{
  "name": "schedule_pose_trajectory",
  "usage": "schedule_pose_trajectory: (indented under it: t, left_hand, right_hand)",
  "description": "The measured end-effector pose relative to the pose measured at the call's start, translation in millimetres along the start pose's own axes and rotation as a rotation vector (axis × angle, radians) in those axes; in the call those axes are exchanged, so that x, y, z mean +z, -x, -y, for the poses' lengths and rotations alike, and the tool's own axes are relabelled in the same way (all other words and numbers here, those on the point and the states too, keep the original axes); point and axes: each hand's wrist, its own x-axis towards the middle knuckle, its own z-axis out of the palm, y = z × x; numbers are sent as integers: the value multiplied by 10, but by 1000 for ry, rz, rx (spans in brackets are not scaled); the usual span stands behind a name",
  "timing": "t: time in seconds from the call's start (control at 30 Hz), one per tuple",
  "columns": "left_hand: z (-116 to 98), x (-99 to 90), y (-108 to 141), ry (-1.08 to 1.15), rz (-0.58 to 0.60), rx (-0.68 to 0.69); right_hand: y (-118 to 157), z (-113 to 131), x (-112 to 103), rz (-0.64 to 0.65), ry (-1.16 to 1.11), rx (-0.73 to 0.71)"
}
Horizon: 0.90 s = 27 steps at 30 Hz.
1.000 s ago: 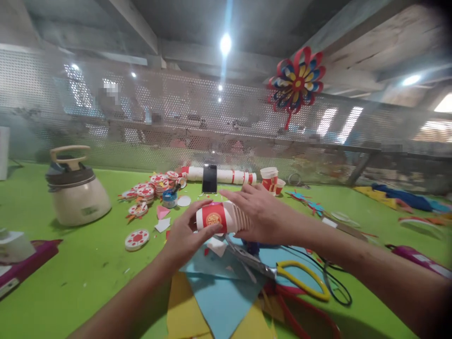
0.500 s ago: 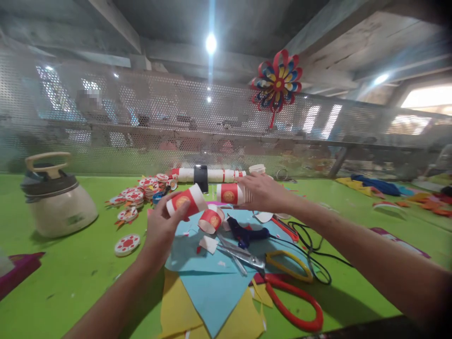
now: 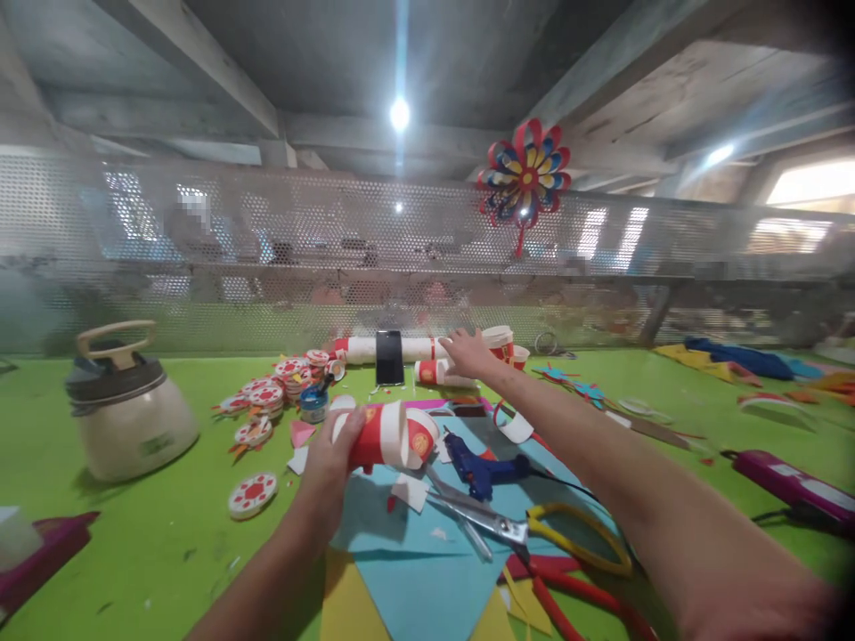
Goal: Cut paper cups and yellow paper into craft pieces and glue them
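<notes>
The left hand is closed around a red-and-white paper cup, tipped sideways above blue paper. The right hand, fingers spread, is at a paper-cup stack lying on its side; whether they touch is unclear. Just beside the held cup is a cut cup, then a blue glue gun and scissors. Farther back, a smartphone stands before a white tube on the green table

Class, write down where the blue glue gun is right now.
In the head view, the blue glue gun lies a little right of centre on the light blue sheet, just beyond the scissors.
</notes>
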Motion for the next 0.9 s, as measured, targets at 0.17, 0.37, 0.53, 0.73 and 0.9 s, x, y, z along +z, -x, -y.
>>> schedule_pose_trajectory:
  t: [0.17,0.37,0.53,0.73,0.9]
  left_hand:
    - [-38,63,71,-92,46,8]
    - [-49,82,124,-12,281,-100]
    - [-99,45,99,65,276,-55]
    - [-256,-33,-16,320,105,-85]
    - [-390,-5,-53,456,60,-107]
  right_hand:
    - [214,-65,42,-55,-107,33]
    - [929,-26,-239,-192,-359,86]
    - [1671,146,-595,-245,-581,31]
    - [2515,231,-565,-89,-663,13]
    - [2954,206,-560,169,-641,-56]
